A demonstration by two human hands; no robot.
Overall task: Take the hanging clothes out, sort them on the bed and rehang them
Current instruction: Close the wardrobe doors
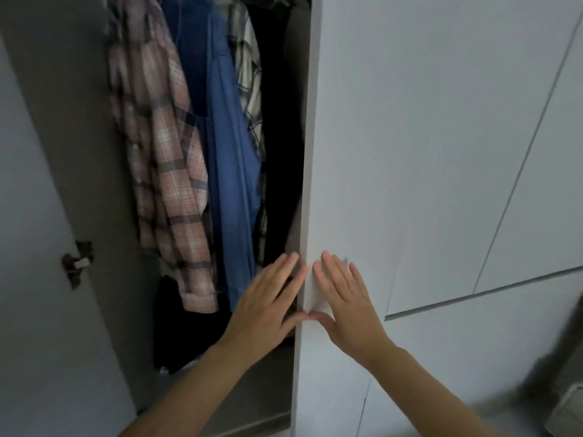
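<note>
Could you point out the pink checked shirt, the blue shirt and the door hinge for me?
pink checked shirt (170, 171): head view, middle of its hanging front.
blue shirt (230, 171): head view, its long front panel.
door hinge (77, 263): head view, metal plate on the open door.

Plaid shirt (164, 171), blue shirt (230, 171) hanging
</note>
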